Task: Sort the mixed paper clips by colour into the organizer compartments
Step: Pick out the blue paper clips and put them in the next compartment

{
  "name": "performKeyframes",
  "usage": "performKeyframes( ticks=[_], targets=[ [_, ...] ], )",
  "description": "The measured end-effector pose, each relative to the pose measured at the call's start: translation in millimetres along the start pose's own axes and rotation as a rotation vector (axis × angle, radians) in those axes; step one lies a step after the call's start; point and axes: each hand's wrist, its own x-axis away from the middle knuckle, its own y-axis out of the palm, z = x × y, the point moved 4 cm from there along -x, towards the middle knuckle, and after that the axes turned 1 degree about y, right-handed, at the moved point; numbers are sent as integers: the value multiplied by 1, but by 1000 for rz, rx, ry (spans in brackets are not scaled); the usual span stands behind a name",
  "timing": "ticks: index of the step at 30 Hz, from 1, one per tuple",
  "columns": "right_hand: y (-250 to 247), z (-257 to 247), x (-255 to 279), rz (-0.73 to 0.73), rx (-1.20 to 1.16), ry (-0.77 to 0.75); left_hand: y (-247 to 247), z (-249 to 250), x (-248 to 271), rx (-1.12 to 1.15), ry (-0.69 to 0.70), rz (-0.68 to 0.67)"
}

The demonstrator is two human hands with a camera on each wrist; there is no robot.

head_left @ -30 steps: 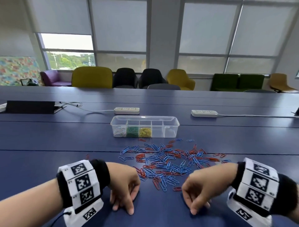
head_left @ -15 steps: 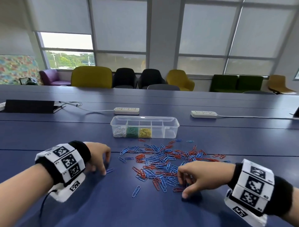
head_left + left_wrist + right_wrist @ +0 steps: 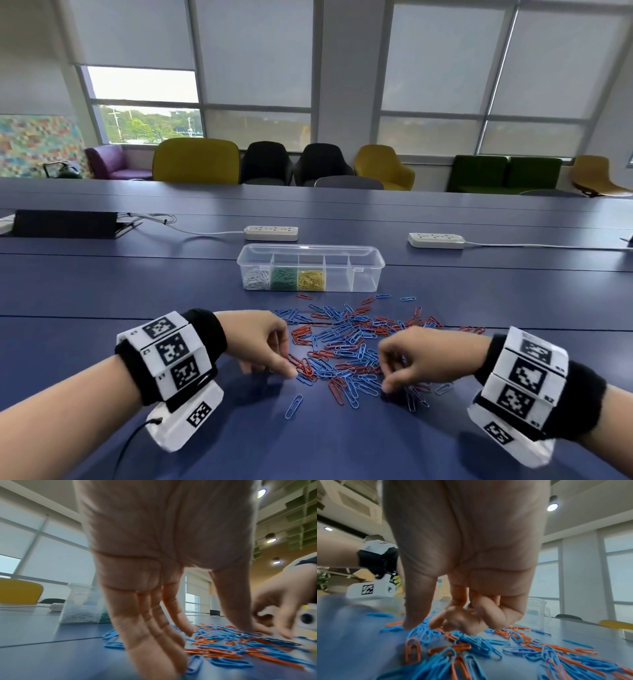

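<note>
Both hands are down on the long dark-blue table [image 3: 102, 284], one at each side of a scattered heap of blue and red-orange plastic-coated paper clips [image 3: 346, 346]. The left hand [image 3: 260, 342] reaches into the heap's left edge with its fingers [image 3: 150, 632] straight and spread, tips touching the clips and the tabletop; it grips nothing that can be seen. The right hand [image 3: 418, 359] sits at the heap's right edge with its fingers [image 3: 488, 615] curled under the palm and the thumb pressed down among the clips — whether a clip is pinched inside that curl cannot be told, since the wrist view is blurred there.

1 single blue paper clip [image 3: 294, 406] lies apart from the heap, nearer the person than the left hand's fingertips.

Beyond both hands and past the heap stands the clear rectangular plastic organizer box [image 3: 363, 281]. Its 3 leftmost compartments hold white clips [image 3: 256, 278], green clips [image 3: 283, 277] and yellow clips [image 3: 311, 279]; the compartments to the right of these show no clips.

Farther still beyond the organizer — 2 white power strips [image 3: 270, 233] lie on the table, 1 behind the box and 1 off toward the right hand's side.
</note>
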Motion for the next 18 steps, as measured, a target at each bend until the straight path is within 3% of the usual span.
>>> performKeyframes(
  ticks=[3, 7, 11, 18],
  targets=[
    [-11, -15, -15, 66, -9, -32, 11, 10, 2, -241, -20, -19],
    [-11, -48, -45, 39, 76, -64, 16, 16, -5, -460, -7, 39],
    [-3, -60, -69, 18, 150, -9, 12, 12, -6, -421, 12, 81],
    [-3, -60, -75, 104, 5, -50, 10, 6, -11, -206, 82, 52]
  ],
)
